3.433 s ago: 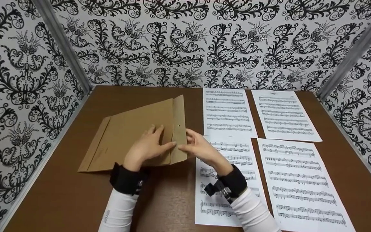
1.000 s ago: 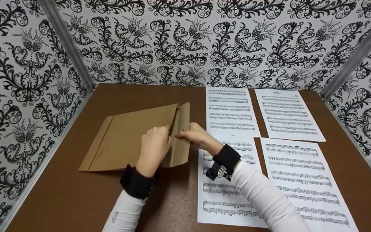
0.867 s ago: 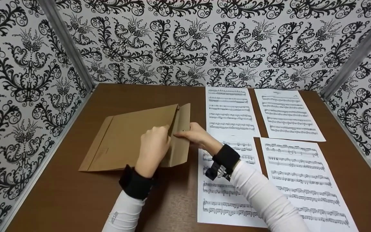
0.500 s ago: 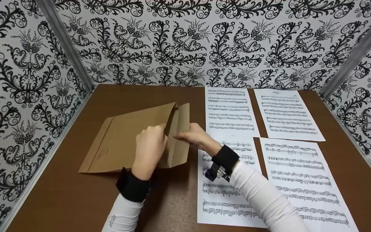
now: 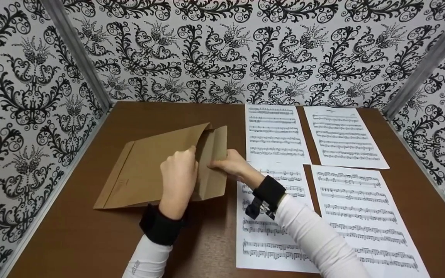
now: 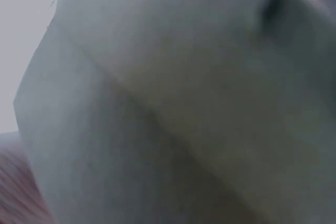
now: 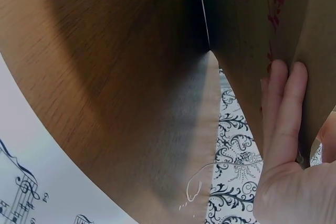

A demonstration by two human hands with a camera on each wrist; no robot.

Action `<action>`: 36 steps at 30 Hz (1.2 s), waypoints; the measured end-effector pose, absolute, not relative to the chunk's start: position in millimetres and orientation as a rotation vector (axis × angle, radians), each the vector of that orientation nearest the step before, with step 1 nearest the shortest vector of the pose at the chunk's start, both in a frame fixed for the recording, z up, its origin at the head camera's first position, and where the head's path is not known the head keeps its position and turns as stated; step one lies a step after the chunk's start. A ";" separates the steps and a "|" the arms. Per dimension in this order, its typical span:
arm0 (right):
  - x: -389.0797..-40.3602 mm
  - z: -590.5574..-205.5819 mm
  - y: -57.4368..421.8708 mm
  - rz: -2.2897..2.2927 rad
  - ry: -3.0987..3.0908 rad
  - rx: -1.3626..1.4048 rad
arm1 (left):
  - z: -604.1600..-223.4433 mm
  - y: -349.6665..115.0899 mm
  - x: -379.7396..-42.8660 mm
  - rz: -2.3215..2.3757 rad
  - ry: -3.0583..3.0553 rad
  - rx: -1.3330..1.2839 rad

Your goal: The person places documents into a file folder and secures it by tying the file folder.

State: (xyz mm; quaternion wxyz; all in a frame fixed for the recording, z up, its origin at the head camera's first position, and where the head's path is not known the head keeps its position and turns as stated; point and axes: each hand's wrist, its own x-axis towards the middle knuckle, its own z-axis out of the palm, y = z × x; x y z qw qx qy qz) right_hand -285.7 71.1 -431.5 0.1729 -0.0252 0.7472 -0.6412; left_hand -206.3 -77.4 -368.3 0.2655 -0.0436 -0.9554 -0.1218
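A large brown paper envelope (image 5: 145,166) is tilted up at its right end, its mouth gaping. My left hand (image 5: 178,177) grips the upper panel's edge at the mouth, knuckles up; its fingertips are hidden. My right hand (image 5: 238,164) holds the flap (image 5: 216,173) at the right, thumb on the inner face. The right wrist view shows my right fingers (image 7: 281,111) laid along the envelope's underside (image 7: 247,35), which bears red marks. Beside them hangs a thin pale string (image 7: 195,182). In the left wrist view, the blurred, creased paper of the envelope (image 6: 157,66) fills most of the frame.
Several sheets of music lie on the brown table (image 5: 207,247) to the right: one far left (image 5: 272,135), one far right (image 5: 346,137), one near left (image 5: 261,247), one near right (image 5: 365,216). My right forearm crosses the near ones. Patterned walls (image 5: 222,54) enclose the table.
My left hand has gone from lying on the envelope to gripping the mouth's edge, then pulled it slightly left. The mouth gapes wider. My right hand keeps hold of the flap.
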 end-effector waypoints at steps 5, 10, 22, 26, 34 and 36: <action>-284.3 -430.7 72.4 -1.729 2.234 -0.091 | -370.2 -74.7 -204.5 -0.245 -2.539 -0.110; -283.7 -433.1 72.7 -1.710 2.251 -0.088 | -372.6 -74.5 -204.8 -0.212 -2.519 -0.101; -285.2 -440.3 73.9 -1.810 2.176 -0.041 | -377.0 -72.3 -208.1 -0.293 -2.554 -0.154; -286.3 -443.8 75.4 -1.844 2.112 -0.004 | -382.1 -68.8 -210.5 -0.288 -2.576 -0.181; -286.3 -445.8 78.1 -1.816 2.056 0.023 | -394.5 -63.3 -216.2 -0.260 -2.693 -0.192; -285.8 -447.4 78.2 -1.803 2.062 0.008 | -400.0 -62.5 -218.0 -0.242 -2.698 -0.191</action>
